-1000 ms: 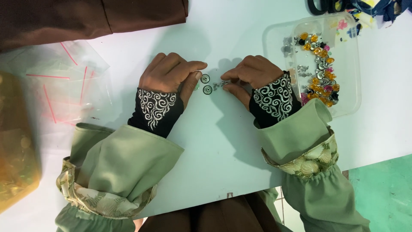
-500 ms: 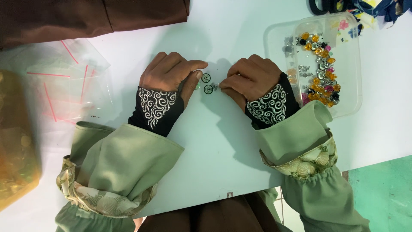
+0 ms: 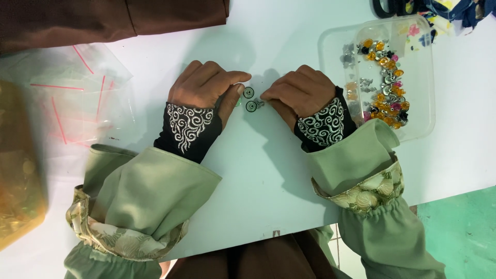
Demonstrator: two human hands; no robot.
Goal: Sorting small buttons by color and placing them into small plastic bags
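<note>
Sleeves of green cloth with black patterned cuffs are seen nearest the camera, reaching up over the white table (image 3: 258,196) to the two hands. Two small round buttons (image 3: 250,99) are taken as the landmark: they lie on the table one just above the other, touching or nearly so, in the narrow gap between the hands. The left hand (image 3: 204,85) is held just left of the buttons, knuckles up, fingers curled and drawn together, its thumb tip set against or just beside the upper button; a small greenish bit seems to be pinched under that thumb, though this cannot be told for sure. The right hand (image 3: 302,93) is held just right of the buttons, fingers bent inward, its fingertips closed on a tiny metal piece touching the lower button. Both hands are about equally near. Well right of the buttons a clear plastic tray (image 3: 336,51) of mixed orange, pink and silver beads is set. Left of the buttons, clear plastic bags (image 3: 77,98) with red strips are spread.
</note>
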